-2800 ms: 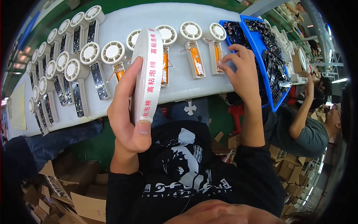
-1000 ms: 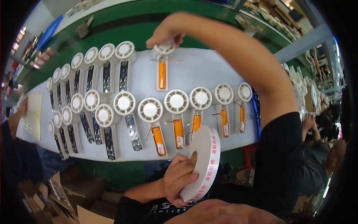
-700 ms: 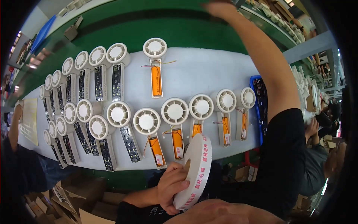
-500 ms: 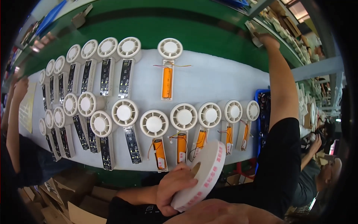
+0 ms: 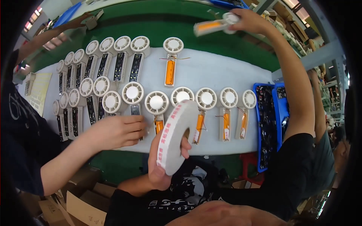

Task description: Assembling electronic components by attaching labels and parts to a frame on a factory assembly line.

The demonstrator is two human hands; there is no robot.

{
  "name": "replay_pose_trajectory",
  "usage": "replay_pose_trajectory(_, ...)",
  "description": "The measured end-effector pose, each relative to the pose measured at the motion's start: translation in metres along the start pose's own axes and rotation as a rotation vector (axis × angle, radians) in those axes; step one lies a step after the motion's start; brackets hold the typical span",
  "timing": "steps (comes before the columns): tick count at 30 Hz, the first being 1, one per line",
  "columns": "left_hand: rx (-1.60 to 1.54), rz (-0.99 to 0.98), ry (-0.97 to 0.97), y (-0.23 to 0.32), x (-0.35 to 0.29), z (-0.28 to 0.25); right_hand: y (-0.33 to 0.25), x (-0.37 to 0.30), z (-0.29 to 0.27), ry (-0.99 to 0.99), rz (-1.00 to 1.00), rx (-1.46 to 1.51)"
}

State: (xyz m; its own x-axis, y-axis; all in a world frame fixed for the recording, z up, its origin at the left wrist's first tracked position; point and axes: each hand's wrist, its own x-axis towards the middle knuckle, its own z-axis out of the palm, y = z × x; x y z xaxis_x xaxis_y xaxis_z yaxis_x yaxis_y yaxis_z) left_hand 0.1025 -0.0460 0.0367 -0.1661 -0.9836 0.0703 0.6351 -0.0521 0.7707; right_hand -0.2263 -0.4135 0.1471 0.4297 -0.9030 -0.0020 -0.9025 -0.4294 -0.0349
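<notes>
White tape roll [image 5: 177,137] gripped in left hand [image 5: 162,162]; right hand [image 5: 250,20] lifts a fan unit [image 5: 215,24], probably to set on the counter [image 5: 215,71].

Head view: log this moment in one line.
left hand: holds tape roll | right hand: holds fan unit raised over green belt

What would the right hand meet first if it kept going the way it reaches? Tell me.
The right hand, holding a white fan unit, points up and left over the green belt. The way looks free, though depth is unclear.
</notes>
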Motion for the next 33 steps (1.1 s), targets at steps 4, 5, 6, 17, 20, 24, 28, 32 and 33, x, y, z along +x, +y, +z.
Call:
replay_pose_trajectory(4, 0.105, 0.127, -0.040, -0.007, -0.013, 0.011, -0.075, -0.015, -0.001, -0.233, -0.243, 0.230)
replay_pose_trajectory(5, 0.153, 0.171, -0.056, -0.009, -0.016, 0.013, -0.086, -0.017, 0.004, -0.308, -0.247, 0.259)
replay_pose_trajectory(6, 0.160, 0.185, -0.060, -0.010, -0.019, 0.013, -0.093, -0.016, 0.014, -0.295, -0.254, 0.254)
replay_pose_trajectory(17, 0.843, 0.317, -0.055, 0.012, -0.009, 0.015, -0.180, -0.078, 0.025, 0.256, -0.265, 0.034)
replay_pose_trajectory(20, 0.970, 0.403, 0.008, 0.014, 0.000, 0.011, -0.220, -0.135, -0.005, 0.376, -0.460, 0.325)
replay_pose_trajectory(24, 1.071, 0.434, 0.050, 0.016, 0.010, 0.015, -0.250, -0.196, -0.015, 0.446, -0.605, 0.353)
replay_pose_trajectory(28, 1.087, 0.396, 0.091, 0.018, 0.011, 0.027, -0.265, -0.229, -0.005, 0.435, -0.577, 0.370)
replay_pose_trajectory(32, 1.079, 0.451, 0.106, 0.013, 0.017, 0.029, -0.275, -0.244, 0.006, 0.481, -0.550, 0.398)
replay_pose_trajectory(33, 1.077, 0.488, 0.107, 0.013, 0.018, 0.029, -0.276, -0.244, 0.007, 0.508, -0.544, 0.413)
